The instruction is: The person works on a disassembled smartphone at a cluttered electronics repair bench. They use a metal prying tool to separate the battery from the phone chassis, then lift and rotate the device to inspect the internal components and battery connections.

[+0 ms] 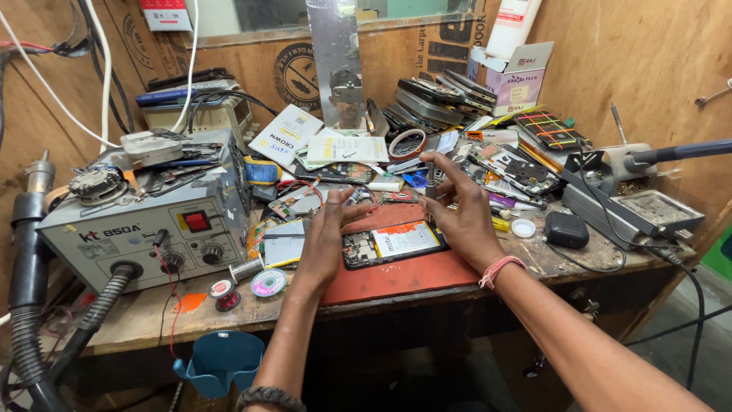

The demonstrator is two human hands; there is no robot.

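Inspector: Fingers (438, 169) of the right hand (463, 221) pinch a slim tool (429, 185), tip down near the opened phone (393, 243); the left hand (329, 236) is spread, holding nothing, touching the phone's nine o'clock edge.

Clerk: Step?

Inspector: Apparently board work. Next needs a steady tip placement.

Clerk: Room?

Inspector: Red mat (404, 278) bare at six o'clock, by the table (145, 313) edge; clutter crowds twelve.

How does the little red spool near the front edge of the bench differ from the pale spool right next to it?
The red spool is smaller and darker, with a white centre; the pale spool is wider, with a pinkish ring around its hole. The red spool sits closer to the grey machine, the pale one closer to the left hand. Both lie flat on the wooden bench, untouched.
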